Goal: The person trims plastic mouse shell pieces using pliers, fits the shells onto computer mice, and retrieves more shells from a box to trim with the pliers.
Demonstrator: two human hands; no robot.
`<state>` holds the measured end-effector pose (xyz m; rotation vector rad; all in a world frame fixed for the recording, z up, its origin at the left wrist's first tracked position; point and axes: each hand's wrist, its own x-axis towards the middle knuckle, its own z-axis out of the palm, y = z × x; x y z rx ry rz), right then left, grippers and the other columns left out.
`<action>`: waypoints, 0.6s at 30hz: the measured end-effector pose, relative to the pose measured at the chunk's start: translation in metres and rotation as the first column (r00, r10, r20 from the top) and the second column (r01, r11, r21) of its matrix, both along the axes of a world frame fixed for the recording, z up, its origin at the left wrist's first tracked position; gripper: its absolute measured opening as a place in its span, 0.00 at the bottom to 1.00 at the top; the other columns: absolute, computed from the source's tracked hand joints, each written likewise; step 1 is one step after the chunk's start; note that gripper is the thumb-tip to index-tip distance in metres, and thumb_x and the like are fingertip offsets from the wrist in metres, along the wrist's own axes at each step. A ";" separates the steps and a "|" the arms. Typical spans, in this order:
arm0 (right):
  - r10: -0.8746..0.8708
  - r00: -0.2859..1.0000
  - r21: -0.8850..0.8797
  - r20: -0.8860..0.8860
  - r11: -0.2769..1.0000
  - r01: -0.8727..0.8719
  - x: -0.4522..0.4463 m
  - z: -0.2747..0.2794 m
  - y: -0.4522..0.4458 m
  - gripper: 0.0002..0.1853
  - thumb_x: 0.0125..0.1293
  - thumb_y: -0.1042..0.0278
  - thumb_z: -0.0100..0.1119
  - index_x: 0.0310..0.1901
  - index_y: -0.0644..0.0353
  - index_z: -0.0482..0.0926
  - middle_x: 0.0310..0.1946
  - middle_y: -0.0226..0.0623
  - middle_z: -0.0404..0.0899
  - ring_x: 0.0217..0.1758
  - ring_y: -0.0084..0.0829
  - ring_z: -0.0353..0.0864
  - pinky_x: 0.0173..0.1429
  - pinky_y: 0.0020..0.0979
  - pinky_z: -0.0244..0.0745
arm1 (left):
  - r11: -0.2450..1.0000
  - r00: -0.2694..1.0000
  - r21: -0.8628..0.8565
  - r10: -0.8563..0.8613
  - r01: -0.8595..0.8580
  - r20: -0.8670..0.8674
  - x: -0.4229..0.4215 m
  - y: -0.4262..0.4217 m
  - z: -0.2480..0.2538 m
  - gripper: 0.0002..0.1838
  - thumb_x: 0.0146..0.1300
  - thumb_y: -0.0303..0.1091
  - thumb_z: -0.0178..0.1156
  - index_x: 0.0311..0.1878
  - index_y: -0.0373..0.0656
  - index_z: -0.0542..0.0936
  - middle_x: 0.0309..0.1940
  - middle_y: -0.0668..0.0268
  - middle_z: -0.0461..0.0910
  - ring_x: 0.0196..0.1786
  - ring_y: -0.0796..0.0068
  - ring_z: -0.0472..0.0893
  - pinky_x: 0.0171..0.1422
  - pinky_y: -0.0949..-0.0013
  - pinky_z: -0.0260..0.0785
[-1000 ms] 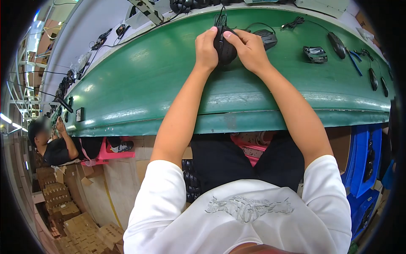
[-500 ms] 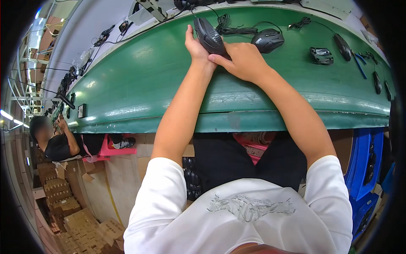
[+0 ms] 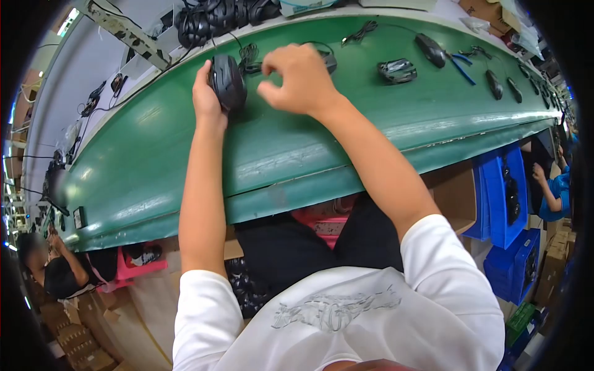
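The mouse (image 3: pixel 228 83) is in the left hand (image 3: pixel 209 93), over the far left part of the green surface (image 3: pixel 154 154). That hand's grip is closed on its left side; whether the mouse also touches the surface I cannot tell. With support showing on one side only, a knock from the right could tip it out.

The right hand (image 3: pixel 297 77) is blurred, its grip fairly wide between thumb and curled fingers, with nothing visible in it. It is apart from the mouse, and overlaps a second mouse (image 3: pixel 330 62) in view; a careless sweep could shove that one.

The bundled cable (image 3: pixel 249 55) lies just right of the held mouse; which mouse it belongs to is unclear. If a finger hooked it, the tug could twist the mouse or drag its neighbour.

Farther right, an open shell (image 3: pixel 398 70) could be scratched or lose parts if bumped. The pliers (image 3: pixel 463 68) lie close beside a third mouse (image 3: pixel 430 49), whose casing or cord they could mark if pushed.
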<state>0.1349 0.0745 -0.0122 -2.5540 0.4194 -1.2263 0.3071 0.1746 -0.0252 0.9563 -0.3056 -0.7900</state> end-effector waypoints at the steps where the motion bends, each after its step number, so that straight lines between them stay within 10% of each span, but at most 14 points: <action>1: -0.137 0.990 -0.032 0.011 0.990 0.138 0.000 0.003 -0.011 0.12 0.51 0.60 0.62 0.34 0.57 0.83 0.29 0.34 0.81 0.36 0.37 0.76 0.45 0.41 0.71 | 0.990 0.981 0.118 0.054 -0.076 0.186 0.003 0.000 0.000 0.19 0.70 0.48 0.55 0.42 0.39 0.82 0.32 0.66 0.82 0.31 0.72 0.78 0.39 0.70 0.70; 4: -0.600 0.796 -0.146 -0.076 0.797 0.587 -0.009 0.006 -0.036 0.16 0.57 0.65 0.59 0.48 0.55 0.82 0.47 0.39 0.81 0.52 0.42 0.75 0.53 0.55 0.69 | 0.841 0.717 0.354 0.056 -0.409 0.695 0.006 0.002 -0.007 0.21 0.69 0.48 0.58 0.38 0.35 0.82 0.30 0.65 0.82 0.30 0.72 0.75 0.39 0.70 0.69; 9: -0.584 0.490 -0.076 -0.647 0.689 0.721 -0.027 0.001 -0.063 0.21 0.62 0.66 0.56 0.57 0.62 0.77 0.60 0.49 0.74 0.63 0.54 0.69 0.57 0.70 0.63 | 0.772 0.611 0.421 -0.053 -0.476 0.790 0.007 0.001 -0.014 0.22 0.68 0.48 0.61 0.35 0.33 0.82 0.28 0.63 0.81 0.29 0.71 0.73 0.39 0.70 0.68; 18: -0.495 0.488 0.072 -0.719 0.646 0.760 -0.043 -0.010 -0.091 0.18 0.68 0.67 0.53 0.57 0.63 0.77 0.59 0.48 0.75 0.60 0.51 0.73 0.59 0.66 0.64 | 0.732 0.592 0.424 -0.034 -0.534 0.805 0.004 -0.003 -0.012 0.21 0.65 0.48 0.63 0.42 0.35 0.83 0.33 0.59 0.84 0.34 0.69 0.79 0.44 0.68 0.72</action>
